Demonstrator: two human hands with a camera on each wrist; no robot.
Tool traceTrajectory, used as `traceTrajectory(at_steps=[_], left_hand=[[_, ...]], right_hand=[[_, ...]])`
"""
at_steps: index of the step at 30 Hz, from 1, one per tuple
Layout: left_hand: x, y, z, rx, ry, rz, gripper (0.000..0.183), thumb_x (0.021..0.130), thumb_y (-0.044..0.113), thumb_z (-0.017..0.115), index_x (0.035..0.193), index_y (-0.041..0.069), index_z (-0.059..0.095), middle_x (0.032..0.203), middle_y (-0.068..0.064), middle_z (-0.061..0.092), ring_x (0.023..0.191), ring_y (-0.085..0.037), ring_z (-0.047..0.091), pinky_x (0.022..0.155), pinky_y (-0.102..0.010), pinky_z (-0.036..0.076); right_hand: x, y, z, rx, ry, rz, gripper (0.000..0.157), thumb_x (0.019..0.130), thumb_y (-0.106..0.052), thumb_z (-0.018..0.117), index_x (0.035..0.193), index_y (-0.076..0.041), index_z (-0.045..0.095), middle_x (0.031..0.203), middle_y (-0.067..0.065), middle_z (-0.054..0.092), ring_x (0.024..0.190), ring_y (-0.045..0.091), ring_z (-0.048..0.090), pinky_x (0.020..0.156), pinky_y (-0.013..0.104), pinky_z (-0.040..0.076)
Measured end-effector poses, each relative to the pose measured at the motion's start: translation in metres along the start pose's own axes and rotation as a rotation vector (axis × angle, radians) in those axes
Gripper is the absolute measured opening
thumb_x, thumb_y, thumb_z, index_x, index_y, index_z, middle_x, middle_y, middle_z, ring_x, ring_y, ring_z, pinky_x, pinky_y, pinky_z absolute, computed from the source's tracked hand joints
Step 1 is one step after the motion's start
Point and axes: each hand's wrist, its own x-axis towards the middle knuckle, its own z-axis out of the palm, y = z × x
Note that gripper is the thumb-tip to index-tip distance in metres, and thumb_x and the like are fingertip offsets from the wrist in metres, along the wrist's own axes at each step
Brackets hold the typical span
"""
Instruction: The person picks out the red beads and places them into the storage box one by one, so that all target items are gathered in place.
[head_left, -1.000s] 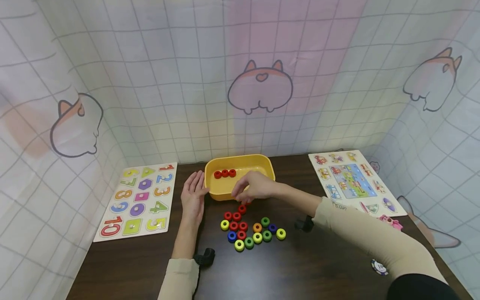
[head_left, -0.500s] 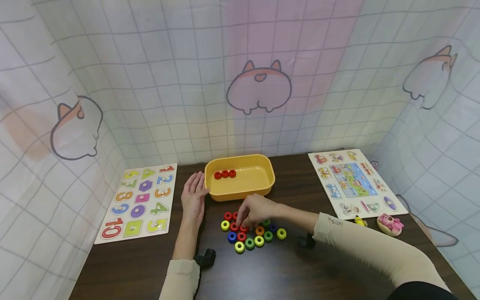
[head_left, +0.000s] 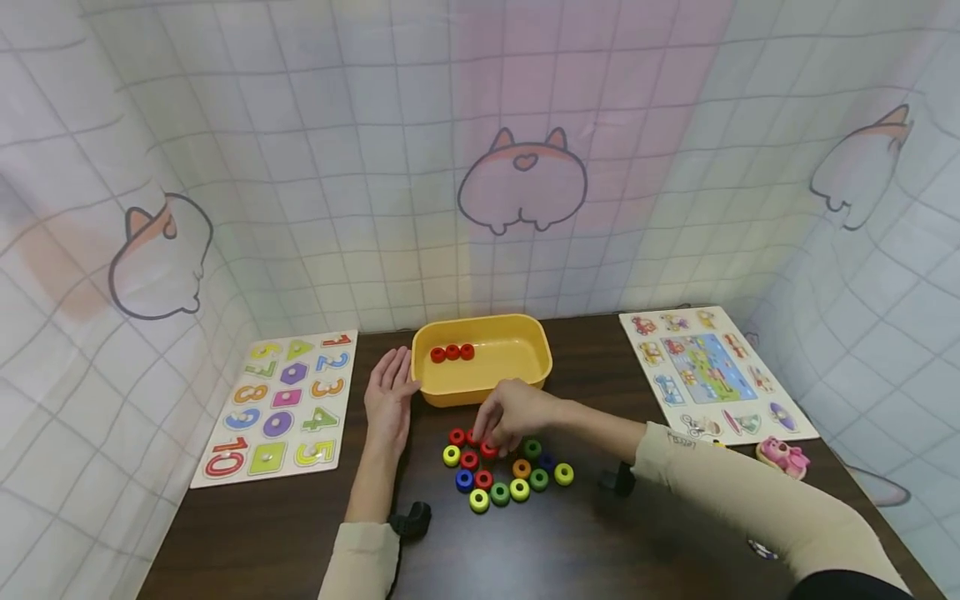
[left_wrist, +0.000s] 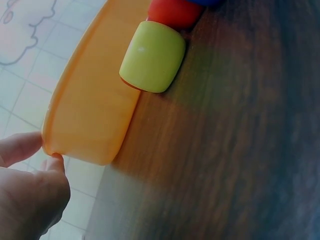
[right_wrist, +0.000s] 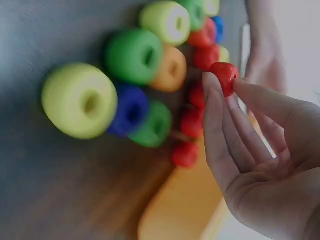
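Observation:
In the head view my right hand (head_left: 517,411) is above the loose beads, just in front of the yellow tray (head_left: 483,398). Its thumb and fingertips pinch a red bead (right_wrist: 226,78), clearest in the right wrist view. My left hand (head_left: 389,406) lies along the tray's left end, fingers mostly straight, with the thumb touching the rim. The left wrist view shows that hand's fingertips against the tray corner. Inside the tray sit three red beads (head_left: 452,352) in a row. Part of the red group on the table is hidden by my right hand.
Several yellow, green, blue, orange and red beads (head_left: 520,490) lie on the dark table (head_left: 525,550). A number puzzle board (head_left: 277,408) stands left, a picture puzzle board (head_left: 712,375) right. Near the right sleeve is a pink toy (head_left: 783,457). A patterned curtain (head_left: 517,267) hangs behind.
My right hand has come from the tray's front edge down to the red beads, then slightly back up, now holding a red bead. The left hand stays at the tray.

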Motion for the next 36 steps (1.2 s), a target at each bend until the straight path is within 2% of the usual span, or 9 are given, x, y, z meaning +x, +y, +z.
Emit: traceTrajectory(at_steps=[5, 8, 14, 18, 23, 26, 31, 36], left_hand=[[0.003, 0.002, 0.001, -0.001, -0.008, 0.011, 0.074, 0.082, -0.029, 0.048, 0.146, 0.002, 0.032, 0.155, -0.021, 0.03, 0.142, -0.028, 0.035, 0.115, -0.043, 0.026], [0.003, 0.003, 0.0, -0.012, -0.01, 0.011, 0.074, 0.081, -0.03, 0.048, 0.146, 0.002, 0.033, 0.155, -0.022, 0.029, 0.142, -0.028, 0.035, 0.115, -0.043, 0.026], [0.005, 0.004, -0.001, -0.028, -0.004, 0.005, 0.074, 0.081, -0.03, 0.048, 0.145, 0.002, 0.034, 0.154, -0.02, 0.033, 0.142, -0.028, 0.036, 0.116, -0.044, 0.025], [0.003, 0.003, 0.0, -0.035, 0.008, -0.001, 0.073, 0.081, -0.031, 0.048, 0.145, 0.002, 0.035, 0.153, -0.02, 0.034, 0.141, -0.028, 0.037, 0.117, -0.044, 0.024], [0.001, 0.001, 0.001, -0.041, 0.003, -0.003, 0.074, 0.081, -0.031, 0.047, 0.145, 0.002, 0.034, 0.154, -0.02, 0.032, 0.142, -0.027, 0.036, 0.118, -0.044, 0.023], [0.0, 0.0, 0.001, -0.037, 0.002, 0.0, 0.074, 0.081, -0.031, 0.048, 0.145, 0.002, 0.034, 0.153, -0.019, 0.035, 0.141, -0.027, 0.037, 0.118, -0.043, 0.025], [0.0, 0.0, 0.0, -0.035, 0.005, -0.001, 0.074, 0.081, -0.031, 0.048, 0.145, 0.002, 0.034, 0.15, -0.017, 0.038, 0.141, -0.027, 0.037, 0.117, -0.041, 0.027], [0.002, 0.0, -0.001, -0.029, 0.006, 0.003, 0.073, 0.081, -0.031, 0.047, 0.145, 0.003, 0.034, 0.153, -0.019, 0.035, 0.141, -0.027, 0.038, 0.117, -0.042, 0.026]], right_hand=[[0.005, -0.022, -0.037, 0.063, 0.051, 0.005, 0.016, 0.083, 0.002, 0.072, 0.099, -0.002, 0.075, 0.089, 0.012, 0.075, 0.075, 0.036, 0.072, 0.07, 0.051, 0.06], [0.014, -0.029, -0.06, 0.063, 0.118, 0.023, 0.017, 0.084, 0.001, 0.072, 0.1, -0.003, 0.075, 0.092, 0.012, 0.075, 0.078, 0.035, 0.072, 0.072, 0.05, 0.06], [0.042, -0.02, -0.093, 0.042, 0.249, 0.08, 0.014, 0.085, 0.0, 0.071, 0.096, -0.007, 0.075, 0.095, 0.011, 0.074, 0.079, 0.034, 0.073, 0.066, 0.038, 0.062], [0.063, -0.009, -0.105, 0.054, 0.3, 0.138, 0.017, 0.085, 0.002, 0.07, 0.101, -0.002, 0.074, 0.099, 0.014, 0.073, 0.082, 0.037, 0.072, 0.069, 0.041, 0.062], [0.085, 0.006, -0.111, 0.048, 0.364, 0.21, 0.019, 0.085, 0.002, 0.07, 0.104, 0.001, 0.074, 0.1, 0.015, 0.073, 0.085, 0.039, 0.071, 0.078, 0.049, 0.059], [0.098, 0.017, -0.106, 0.012, 0.391, 0.219, 0.017, 0.084, 0.004, 0.069, 0.099, 0.0, 0.075, 0.095, 0.016, 0.073, 0.082, 0.038, 0.072, 0.076, 0.049, 0.06], [0.118, 0.03, -0.092, -0.084, 0.432, 0.235, 0.018, 0.081, 0.008, 0.066, 0.092, -0.001, 0.077, 0.088, 0.015, 0.074, 0.075, 0.032, 0.073, 0.069, 0.042, 0.061], [0.123, 0.032, -0.086, -0.156, 0.454, 0.24, 0.021, 0.08, 0.006, 0.067, 0.095, -0.004, 0.077, 0.086, 0.011, 0.075, 0.073, 0.028, 0.073, 0.067, 0.039, 0.062]])
